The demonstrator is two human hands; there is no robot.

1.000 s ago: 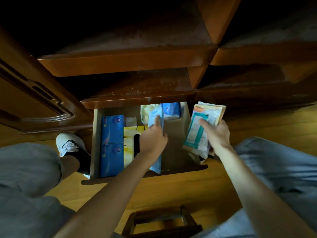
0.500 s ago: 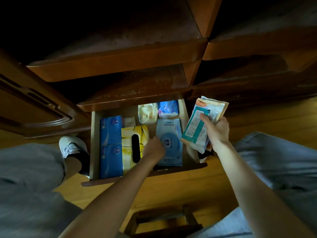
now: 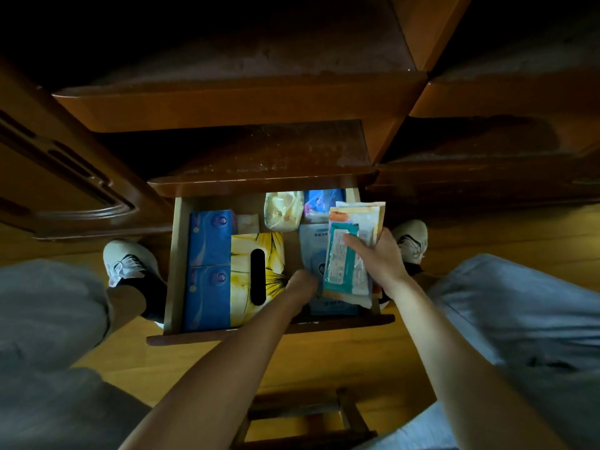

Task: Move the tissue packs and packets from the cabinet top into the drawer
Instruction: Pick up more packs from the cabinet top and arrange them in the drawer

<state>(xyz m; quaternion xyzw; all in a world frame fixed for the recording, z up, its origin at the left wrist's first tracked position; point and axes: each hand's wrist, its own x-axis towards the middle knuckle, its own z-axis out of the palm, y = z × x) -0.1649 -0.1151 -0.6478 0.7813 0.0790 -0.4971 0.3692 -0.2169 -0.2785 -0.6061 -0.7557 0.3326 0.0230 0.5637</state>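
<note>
**Q:** How far along is the transfer?

**A:** Well advanced, by the look of it. The open drawer already holds the blue tissue packs along its 9 o'clock wall, the yellow tissue box beside them, a pale yellow pack and a blue-and-white pack at 12 o'clock, and a light blue packet lying flat toward 3 o'clock. The cabinet top in view looks bare. What remains is the bundle of packets that the right hand grips, fingers curled round it, above the drawer's 3 o'clock side.

**Q:** And the left hand?

**A:** The left hand reaches down onto the light blue packet; its fingers are hidden, so their state cannot be told.

**Q:** What room is left?

**A:** Little bare floor shows. The bundle probably has to go on top of the light blue packet, clear of the 3 o'clock wall and the front rail at 6 o'clock.
</note>
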